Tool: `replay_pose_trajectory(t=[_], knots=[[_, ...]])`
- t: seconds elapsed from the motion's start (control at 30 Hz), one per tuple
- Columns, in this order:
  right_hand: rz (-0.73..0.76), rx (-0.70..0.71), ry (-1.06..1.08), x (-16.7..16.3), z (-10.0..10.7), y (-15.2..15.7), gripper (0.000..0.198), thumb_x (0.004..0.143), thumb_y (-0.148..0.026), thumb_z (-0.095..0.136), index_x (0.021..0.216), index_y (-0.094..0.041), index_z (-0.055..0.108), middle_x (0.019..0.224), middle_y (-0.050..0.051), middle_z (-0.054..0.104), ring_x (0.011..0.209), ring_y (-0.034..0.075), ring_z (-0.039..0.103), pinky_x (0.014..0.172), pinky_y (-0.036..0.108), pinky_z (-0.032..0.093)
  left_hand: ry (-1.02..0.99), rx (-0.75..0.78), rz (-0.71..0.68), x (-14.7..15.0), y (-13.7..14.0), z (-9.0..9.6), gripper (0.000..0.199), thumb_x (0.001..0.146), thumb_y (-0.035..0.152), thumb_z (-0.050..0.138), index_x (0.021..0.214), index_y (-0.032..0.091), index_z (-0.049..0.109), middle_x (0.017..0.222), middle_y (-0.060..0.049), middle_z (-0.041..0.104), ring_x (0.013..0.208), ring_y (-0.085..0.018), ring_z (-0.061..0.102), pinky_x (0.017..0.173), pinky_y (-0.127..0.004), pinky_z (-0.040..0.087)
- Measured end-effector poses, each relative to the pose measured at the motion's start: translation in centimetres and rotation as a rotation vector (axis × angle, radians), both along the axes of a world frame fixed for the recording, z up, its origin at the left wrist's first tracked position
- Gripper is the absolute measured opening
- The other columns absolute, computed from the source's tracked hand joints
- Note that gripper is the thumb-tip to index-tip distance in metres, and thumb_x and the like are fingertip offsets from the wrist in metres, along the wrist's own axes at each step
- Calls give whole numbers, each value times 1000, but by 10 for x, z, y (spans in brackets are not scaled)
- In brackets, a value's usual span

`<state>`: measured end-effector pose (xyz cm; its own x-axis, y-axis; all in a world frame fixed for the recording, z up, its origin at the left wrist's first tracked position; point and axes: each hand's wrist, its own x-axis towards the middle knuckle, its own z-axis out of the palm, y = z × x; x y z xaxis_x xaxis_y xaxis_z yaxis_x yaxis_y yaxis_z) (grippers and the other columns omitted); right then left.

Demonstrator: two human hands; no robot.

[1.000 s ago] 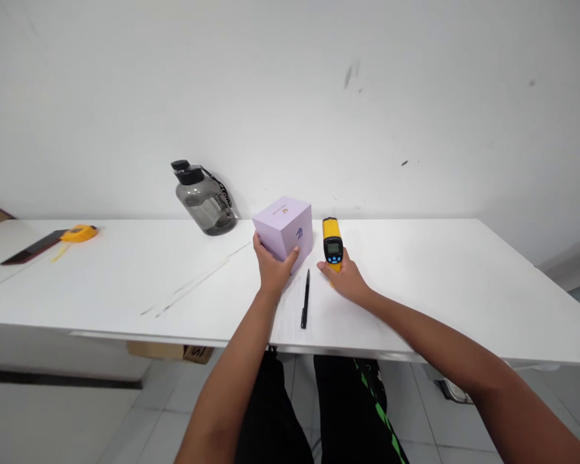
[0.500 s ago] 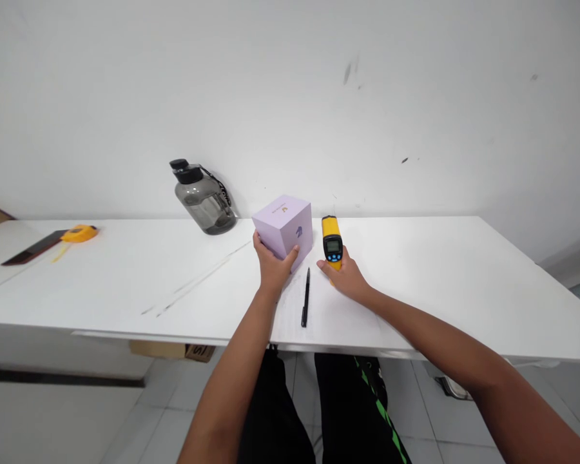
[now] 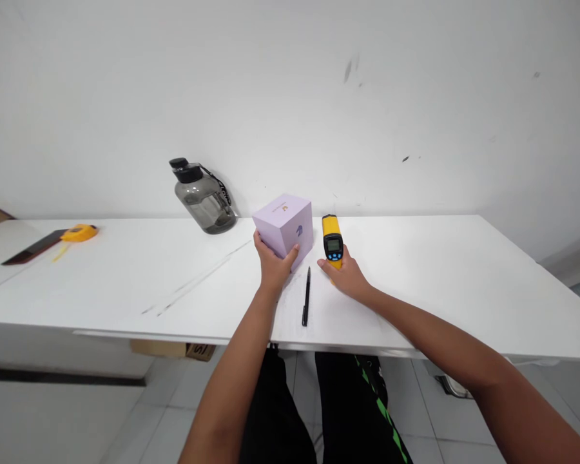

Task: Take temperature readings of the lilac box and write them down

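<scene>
My left hand (image 3: pixel 274 265) grips the near corner of a lilac box (image 3: pixel 294 232), thumb on its right face and fingers on its left. The box is turned cornerwise and carries a small dark emblem; whether its base touches the table I cannot tell. To its right, my right hand (image 3: pixel 348 274) is wrapped round the handle of a yellow and black infrared thermometer (image 3: pixel 333 243). The thermometer's small screen and blue buttons face me, and its front end points toward the wall. Between my hands a black pen (image 3: pixel 307 298) lies on the white table (image 3: pixel 439 283).
A grey translucent water bottle (image 3: pixel 203 201) with a black lid stands at the back, left of the box. Farther left lie a yellow tape measure (image 3: pixel 79 233) and a dark flat strip (image 3: pixel 36 247). The wall (image 3: pixel 290 103) rises behind the table; a cardboard box (image 3: pixel 159 348) sits underneath.
</scene>
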<state>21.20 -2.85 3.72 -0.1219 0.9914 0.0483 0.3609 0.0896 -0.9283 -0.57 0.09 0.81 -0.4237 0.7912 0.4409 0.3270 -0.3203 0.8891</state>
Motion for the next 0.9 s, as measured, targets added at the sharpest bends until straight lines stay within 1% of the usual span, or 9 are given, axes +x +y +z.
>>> replay_pose_trajectory(t=[0.13,0.37,0.53,0.73,0.9], knots=[[-1,-6,-4,0,-1,0,59,87,-68,73,126,-28,54,94,1,73,85,26,71,77,40,55,-3,-16,-9,0,1,-1,132,70,56,95,169,26,13,180,-23,18,170,-38,25,140,-51,23],[-12,-17,-8,0,0,-1,55,88,-66,74,124,-28,55,93,0,73,84,26,72,74,39,56,5,-45,-6,-1,5,-5,134,67,54,98,169,26,16,178,-23,22,170,-39,26,140,-52,23],[-6,-29,-3,0,0,-1,57,88,-65,75,127,-28,56,92,0,72,80,26,70,71,39,56,-2,-77,-15,-2,8,-8,133,66,49,99,167,26,15,177,-24,24,169,-40,27,140,-54,23],[-6,-12,-10,1,0,0,59,87,-65,75,129,-28,56,90,0,72,80,25,70,73,39,56,12,-90,-25,-3,10,-8,130,66,45,97,166,25,16,174,-23,28,165,-39,32,138,-54,26],[-9,-10,-14,1,1,-1,58,87,-64,75,128,-28,56,92,0,73,82,26,71,75,39,56,36,-125,-10,-4,10,-8,129,64,42,98,165,24,20,170,-23,32,167,-41,27,139,-58,23]])
